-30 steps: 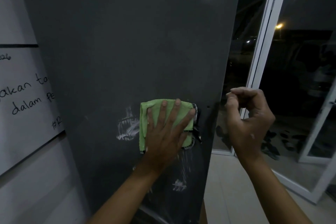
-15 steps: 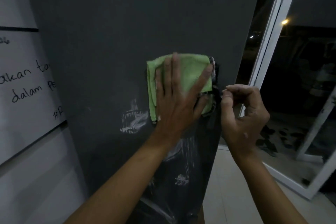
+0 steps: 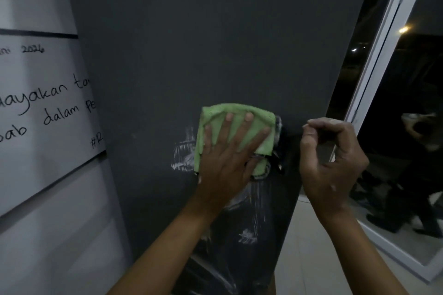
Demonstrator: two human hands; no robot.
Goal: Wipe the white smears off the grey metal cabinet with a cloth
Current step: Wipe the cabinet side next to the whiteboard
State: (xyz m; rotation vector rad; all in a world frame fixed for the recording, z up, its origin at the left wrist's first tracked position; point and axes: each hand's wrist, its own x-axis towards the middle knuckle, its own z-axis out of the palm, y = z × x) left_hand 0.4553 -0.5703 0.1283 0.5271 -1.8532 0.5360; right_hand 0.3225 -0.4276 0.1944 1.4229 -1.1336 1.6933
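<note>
Standing tall, the grey metal cabinet (image 3: 215,43) runs from the top of the view to the bottom, and its flat side faces the camera. A green cloth (image 3: 239,122) is pressed flat on that side, a little below the middle and near the right edge. The cloth is folded into a rough square, so no long side can be told. The left hand (image 3: 230,163) is laid on the cloth with its fingers (image 3: 242,132) straight, spread apart and pointed up. White smears (image 3: 183,155) are seen just left of the cloth, and more white smears (image 3: 247,237) are seen below it. The right hand (image 3: 333,165) is held up in the air just past the cabinet's right edge. Its fingers are curled in and nothing is held. A whiteboard (image 3: 48,115) with black writing is seen on the left. A glass door (image 3: 407,103) is seen on the right.
</note>
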